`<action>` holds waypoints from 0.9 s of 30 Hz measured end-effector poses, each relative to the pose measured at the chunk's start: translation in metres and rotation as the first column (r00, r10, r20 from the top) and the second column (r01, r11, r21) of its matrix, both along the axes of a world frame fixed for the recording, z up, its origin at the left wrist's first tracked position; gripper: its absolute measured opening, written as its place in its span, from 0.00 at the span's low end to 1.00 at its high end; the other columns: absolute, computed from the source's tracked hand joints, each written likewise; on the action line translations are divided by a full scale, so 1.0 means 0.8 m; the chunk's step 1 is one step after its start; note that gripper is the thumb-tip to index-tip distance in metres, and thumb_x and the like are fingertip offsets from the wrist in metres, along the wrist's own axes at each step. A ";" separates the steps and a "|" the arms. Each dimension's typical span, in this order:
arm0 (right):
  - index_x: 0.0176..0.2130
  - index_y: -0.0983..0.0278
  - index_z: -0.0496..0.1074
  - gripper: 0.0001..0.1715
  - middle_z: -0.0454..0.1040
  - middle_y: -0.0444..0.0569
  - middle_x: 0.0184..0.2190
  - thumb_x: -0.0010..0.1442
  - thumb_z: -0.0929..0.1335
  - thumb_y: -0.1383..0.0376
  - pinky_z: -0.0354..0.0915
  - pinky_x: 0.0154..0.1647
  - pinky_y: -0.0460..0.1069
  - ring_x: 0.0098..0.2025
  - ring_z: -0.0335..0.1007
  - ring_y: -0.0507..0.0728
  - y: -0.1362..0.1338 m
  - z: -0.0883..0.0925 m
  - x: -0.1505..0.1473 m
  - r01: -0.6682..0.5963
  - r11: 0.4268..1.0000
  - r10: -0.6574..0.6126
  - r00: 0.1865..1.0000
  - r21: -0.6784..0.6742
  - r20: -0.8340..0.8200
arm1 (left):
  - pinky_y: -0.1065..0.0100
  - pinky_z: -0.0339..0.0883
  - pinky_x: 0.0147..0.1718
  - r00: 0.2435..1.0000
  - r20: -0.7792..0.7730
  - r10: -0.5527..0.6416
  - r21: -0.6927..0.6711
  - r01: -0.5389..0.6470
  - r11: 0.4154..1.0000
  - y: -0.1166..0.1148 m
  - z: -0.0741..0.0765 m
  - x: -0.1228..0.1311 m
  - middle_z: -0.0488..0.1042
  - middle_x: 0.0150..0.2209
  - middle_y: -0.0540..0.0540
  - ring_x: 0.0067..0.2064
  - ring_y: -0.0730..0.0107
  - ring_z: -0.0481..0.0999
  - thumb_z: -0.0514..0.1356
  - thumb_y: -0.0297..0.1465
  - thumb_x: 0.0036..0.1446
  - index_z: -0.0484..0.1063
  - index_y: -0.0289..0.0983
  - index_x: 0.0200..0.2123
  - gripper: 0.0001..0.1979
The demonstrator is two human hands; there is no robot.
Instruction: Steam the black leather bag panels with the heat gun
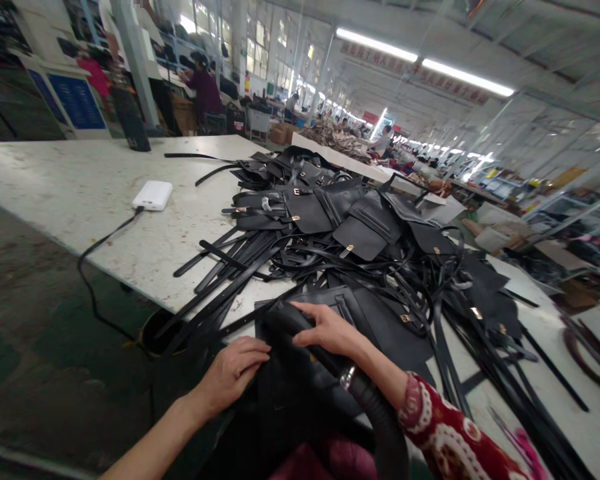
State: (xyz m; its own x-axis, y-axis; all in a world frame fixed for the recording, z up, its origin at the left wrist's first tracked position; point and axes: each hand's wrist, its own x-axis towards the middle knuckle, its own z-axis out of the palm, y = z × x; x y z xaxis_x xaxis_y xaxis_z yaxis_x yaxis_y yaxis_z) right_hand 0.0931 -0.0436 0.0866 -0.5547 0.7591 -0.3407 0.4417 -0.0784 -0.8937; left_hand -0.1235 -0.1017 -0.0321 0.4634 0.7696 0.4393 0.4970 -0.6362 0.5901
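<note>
Leather (283, 387) is held by the left hand (233, 367) and right hand (330, 330), each grip closed on it, beside bags (367, 230) heaped on the surface (75, 183).

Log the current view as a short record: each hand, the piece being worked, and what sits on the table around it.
left hand: fingertips at the edge of the black piece; grip unclear
right hand: thumb and fingers around the black piece's upper edge
ahead: pile of black bag parts, with straps and gold-coloured buckles
table left: white device with black cable; dark bottle beyond
table right: pink-handled tool, probably scissors
</note>
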 end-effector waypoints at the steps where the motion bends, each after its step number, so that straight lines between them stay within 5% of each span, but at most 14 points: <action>1: 0.49 0.56 0.67 0.30 0.69 0.40 0.27 0.44 0.69 0.68 0.65 0.16 0.44 0.18 0.63 0.49 -0.007 0.000 0.005 -0.026 1.000 0.026 1.000 -0.016 0.001 | 0.65 0.68 0.43 1.000 0.001 -0.005 0.004 0.005 1.000 0.001 0.001 0.000 0.76 0.40 0.45 0.44 0.68 0.72 0.53 0.24 0.55 0.73 0.40 0.38 0.12; 5: 0.49 0.55 0.67 0.30 0.68 0.39 0.26 0.44 0.69 0.67 0.65 0.16 0.44 0.18 0.63 0.49 -0.010 -0.009 -0.003 -0.019 0.999 0.020 1.000 -0.042 0.013 | 0.65 0.68 0.43 1.000 0.002 -0.017 -0.007 0.017 1.000 0.004 0.003 0.000 0.76 0.40 0.45 0.44 0.67 0.72 0.53 0.24 0.54 0.73 0.40 0.39 0.12; 11: 0.52 0.57 0.64 0.35 0.69 0.39 0.22 0.43 0.70 0.65 0.63 0.14 0.45 0.15 0.64 0.50 0.031 -0.026 -0.052 0.039 0.999 -0.040 0.998 0.012 0.045 | 0.64 0.66 0.46 1.000 -0.013 -0.003 -0.075 0.002 0.997 0.002 -0.001 0.001 0.75 0.43 0.44 0.47 0.66 0.71 0.52 0.24 0.55 0.73 0.40 0.41 0.13; 16: 0.59 0.57 0.55 0.43 0.73 0.42 0.33 0.44 0.70 0.65 0.64 0.20 0.44 0.21 0.64 0.48 0.037 -0.025 -0.049 0.170 0.976 -0.173 0.985 0.138 0.009 | 0.63 0.63 0.47 0.987 0.107 0.124 -0.297 -0.087 0.951 -0.026 0.005 0.001 0.74 0.41 0.44 0.46 0.64 0.70 0.52 0.28 0.55 0.74 0.41 0.38 0.11; 18: 0.59 0.57 0.54 0.43 0.73 0.43 0.35 0.45 0.69 0.65 0.65 0.21 0.44 0.20 0.65 0.48 0.022 -0.020 -0.027 0.181 0.973 -0.182 0.983 0.143 -0.002 | 0.64 0.66 0.42 0.949 0.167 0.267 -0.526 -0.143 0.838 -0.042 0.004 -0.008 0.75 0.37 0.44 0.41 0.64 0.73 0.55 0.32 0.54 0.74 0.39 0.37 0.10; 21: 0.57 0.57 0.59 0.40 0.74 0.43 0.35 0.44 0.70 0.67 0.64 0.20 0.45 0.19 0.64 0.48 -0.021 -0.015 0.019 0.136 0.987 -0.136 0.991 0.087 -0.010 | 0.64 0.68 0.35 0.867 0.197 0.458 -0.841 -0.090 0.533 -0.067 -0.005 -0.030 0.76 0.33 0.43 0.35 0.62 0.74 0.59 0.36 0.49 0.72 0.36 0.39 0.14; 23: 0.56 0.57 0.60 0.39 0.73 0.42 0.35 0.44 0.69 0.69 0.63 0.18 0.44 0.18 0.63 0.47 -0.059 -0.017 0.048 0.156 0.988 -0.155 0.988 0.024 -0.017 | 0.64 0.68 0.35 0.842 0.215 0.495 -0.934 0.029 0.355 -0.083 -0.011 -0.043 0.77 0.34 0.41 0.36 0.60 0.75 0.60 0.38 0.48 0.73 0.35 0.38 0.16; 27: 0.57 0.57 0.57 0.42 0.73 0.44 0.38 0.44 0.69 0.72 0.63 0.20 0.43 0.21 0.65 0.48 -0.134 -0.028 0.087 0.293 0.952 -0.298 0.953 -0.086 -0.053 | 0.64 0.68 0.37 0.861 0.298 0.412 -0.952 0.238 0.191 -0.104 -0.012 -0.030 0.76 0.38 0.39 0.40 0.59 0.75 0.62 0.38 0.47 0.72 0.35 0.40 0.17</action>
State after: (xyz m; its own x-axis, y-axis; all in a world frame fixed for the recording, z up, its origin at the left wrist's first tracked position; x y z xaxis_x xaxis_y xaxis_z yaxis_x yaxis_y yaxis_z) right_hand 0.1631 -0.1511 0.0646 -0.3320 0.8653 -0.3755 0.3303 -0.2662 -0.9056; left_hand -0.1478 -0.1846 -0.0415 0.3846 0.7291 -0.5661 0.0112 0.6095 0.7927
